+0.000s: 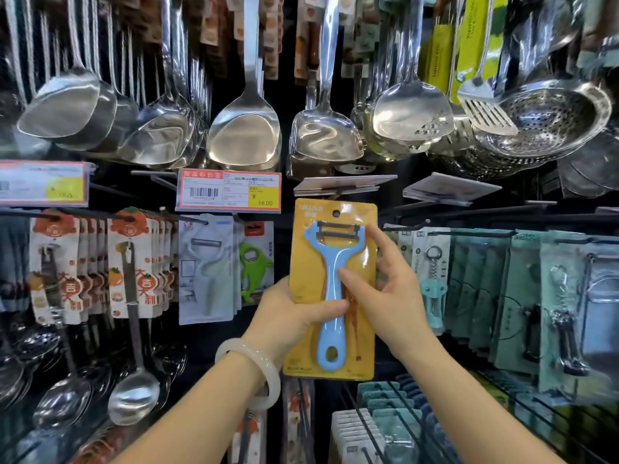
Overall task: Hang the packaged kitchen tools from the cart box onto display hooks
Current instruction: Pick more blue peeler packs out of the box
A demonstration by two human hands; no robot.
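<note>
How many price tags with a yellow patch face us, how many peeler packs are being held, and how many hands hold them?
Price tags with a yellow patch: 2
Held peeler packs: 1
Hands holding it, left hand and right hand: 2
Total: 5

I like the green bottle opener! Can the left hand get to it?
Probably not right now. The left hand grips the yellow peeler pack. The green opener hangs close by, left of the pack, nothing blocking it.

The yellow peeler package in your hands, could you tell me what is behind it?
Behind the yellow peeler package, dark display backing and a tilted price-tag holder above show. Any empty hook directly behind is covered by the card.
</note>
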